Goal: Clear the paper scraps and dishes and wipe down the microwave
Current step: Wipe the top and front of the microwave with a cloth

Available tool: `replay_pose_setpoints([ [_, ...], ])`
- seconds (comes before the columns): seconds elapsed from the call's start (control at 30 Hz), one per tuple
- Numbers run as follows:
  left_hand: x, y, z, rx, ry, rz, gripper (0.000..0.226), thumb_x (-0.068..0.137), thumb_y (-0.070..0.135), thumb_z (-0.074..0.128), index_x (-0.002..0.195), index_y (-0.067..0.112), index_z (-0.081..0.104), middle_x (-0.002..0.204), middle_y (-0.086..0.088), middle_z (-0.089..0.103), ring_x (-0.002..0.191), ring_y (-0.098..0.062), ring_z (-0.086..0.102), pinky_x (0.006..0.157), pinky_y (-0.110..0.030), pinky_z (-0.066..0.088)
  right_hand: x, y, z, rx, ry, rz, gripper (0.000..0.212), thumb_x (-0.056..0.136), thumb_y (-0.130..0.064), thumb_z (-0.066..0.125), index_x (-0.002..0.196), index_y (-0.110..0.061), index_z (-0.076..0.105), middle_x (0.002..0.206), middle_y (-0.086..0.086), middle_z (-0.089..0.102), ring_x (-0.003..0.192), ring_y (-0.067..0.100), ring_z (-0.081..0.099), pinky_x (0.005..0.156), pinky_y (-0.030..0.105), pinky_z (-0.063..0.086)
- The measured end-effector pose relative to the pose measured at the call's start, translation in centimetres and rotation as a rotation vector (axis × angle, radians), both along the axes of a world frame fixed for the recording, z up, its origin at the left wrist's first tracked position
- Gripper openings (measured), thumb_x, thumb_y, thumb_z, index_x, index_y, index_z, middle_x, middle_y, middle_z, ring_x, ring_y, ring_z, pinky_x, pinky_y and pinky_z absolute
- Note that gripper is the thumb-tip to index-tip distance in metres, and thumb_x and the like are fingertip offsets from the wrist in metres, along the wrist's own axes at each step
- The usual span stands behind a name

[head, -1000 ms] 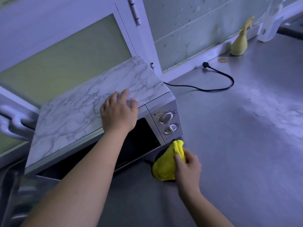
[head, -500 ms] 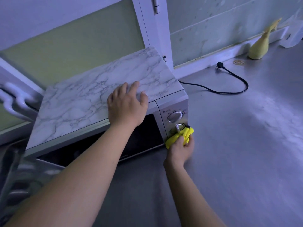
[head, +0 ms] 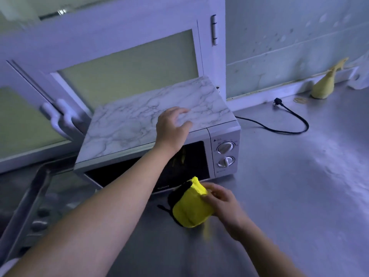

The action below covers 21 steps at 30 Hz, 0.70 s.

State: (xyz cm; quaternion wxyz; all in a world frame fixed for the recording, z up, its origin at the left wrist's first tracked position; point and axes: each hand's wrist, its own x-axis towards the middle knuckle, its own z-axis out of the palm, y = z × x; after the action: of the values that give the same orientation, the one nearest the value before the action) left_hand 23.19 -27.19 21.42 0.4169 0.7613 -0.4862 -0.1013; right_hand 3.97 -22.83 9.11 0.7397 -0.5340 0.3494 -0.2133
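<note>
Right hand (head: 221, 204), gripping yellow cloth (head: 190, 208), withdrew from control panel (head: 225, 154) to 6 o'clock of microwave (head: 129, 124); left hand (head: 171, 126) lay flat on top. Panel pass judged done.

Bare desk (head: 299, 196) spreads right of the microwave (head: 139, 124), crossed at the back by the looping black cord (head: 285, 132).

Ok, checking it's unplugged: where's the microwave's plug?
Head view, right side: the plug lies on the steel counter right of the microwave, by the wall, left of the yellow spray bottle.
</note>
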Motion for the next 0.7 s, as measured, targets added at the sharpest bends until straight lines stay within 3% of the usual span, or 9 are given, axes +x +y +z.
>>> replay_pose_setpoints([
  [0.07,-1.6,3.8,-0.5,-0.096,0.049,-0.097,0.04,0.077,0.024,0.06,0.116,0.021,0.068,0.123,0.012,0.062,0.125,-0.01,0.05,0.106,-0.021,0.035,-2.7,-1.1,1.8,-0.18,0.103,0.104,0.036,0.094,-0.005,0.061,0.103,-0.036,0.075,0.112,0.002,0.07,0.107,0.019,0.064,0.095,0.038,0.051],
  [0.1,-2.5,5.9,-1.3,-0.049,0.13,-0.187,0.042,0.079,0.024,0.064,0.121,0.024,0.065,0.126,0.015,0.061,0.126,-0.005,0.049,0.106,-0.02,0.034,-3.9,-1.7,2.6,-0.258,0.148,0.162,0.035,0.094,-0.004,0.062,0.107,-0.033,0.074,0.116,0.005,0.068,0.109,0.02,0.063,0.097,0.037,0.051],
  [0.2,-6.1,11.4,-5.4,0.33,0.442,-0.466,0.076,0.076,0.029,0.081,0.143,0.035,0.045,0.147,0.016,0.046,0.137,0.008,0.035,0.115,-0.021,0.027,-7.2,-2.9,4.5,-0.333,0.181,0.297,0.033,0.094,0.0,0.061,0.116,-0.022,0.071,0.118,0.006,0.068,0.108,0.017,0.064,0.092,0.031,0.052],
  [0.27,-8.7,13.3,-8.4,0.415,0.582,-0.525,0.085,0.073,0.018,0.087,0.145,0.03,0.044,0.148,0.012,0.047,0.138,0.003,0.038,0.118,-0.026,0.028,-9.3,-3.3,5.4,-0.237,0.12,0.363,0.033,0.095,0.002,0.059,0.115,-0.022,0.072,0.109,-0.002,0.074,0.098,0.01,0.068,0.079,0.021,0.053],
  [0.37,-12.5,14.4,-12.3,0.358,0.753,-0.465,0.062,0.073,0.01,0.085,0.13,0.009,0.06,0.13,-0.005,0.066,0.123,-0.016,0.059,0.107,-0.038,0.046,-12.2,-3.4,5.0,-0.097,0.153,0.331,0.027,0.097,-0.004,0.059,0.114,-0.019,0.073,0.104,0.009,0.075,0.089,0.016,0.071,0.07,0.027,0.055],
  [0.5,-17.1,15.1,-16.8,0.508,0.872,-0.324,0.052,0.065,0.033,0.084,0.103,0.003,0.065,0.101,-0.011,0.069,0.092,-0.021,0.064,0.097,-0.05,0.049,-15.7,-3.0,0.5,-0.105,0.503,0.101,0.022,0.093,-0.005,0.064,0.106,-0.019,0.075,0.097,0.011,0.069,0.08,0.021,0.063,0.067,0.035,0.052],
  [0.7,-23.1,16.2,-22.5,0.723,1.006,-0.228,0.029,0.083,0.012,0.075,0.109,0.008,0.064,0.109,-0.016,0.069,0.096,-0.024,0.065,0.093,-0.044,0.053,-19.9,-0.9,-5.1,-0.012,0.797,-0.014,0.013,0.091,-0.009,0.068,0.095,-0.021,0.072,0.098,0.009,0.066,0.076,0.022,0.062,0.053,0.027,0.051],
])
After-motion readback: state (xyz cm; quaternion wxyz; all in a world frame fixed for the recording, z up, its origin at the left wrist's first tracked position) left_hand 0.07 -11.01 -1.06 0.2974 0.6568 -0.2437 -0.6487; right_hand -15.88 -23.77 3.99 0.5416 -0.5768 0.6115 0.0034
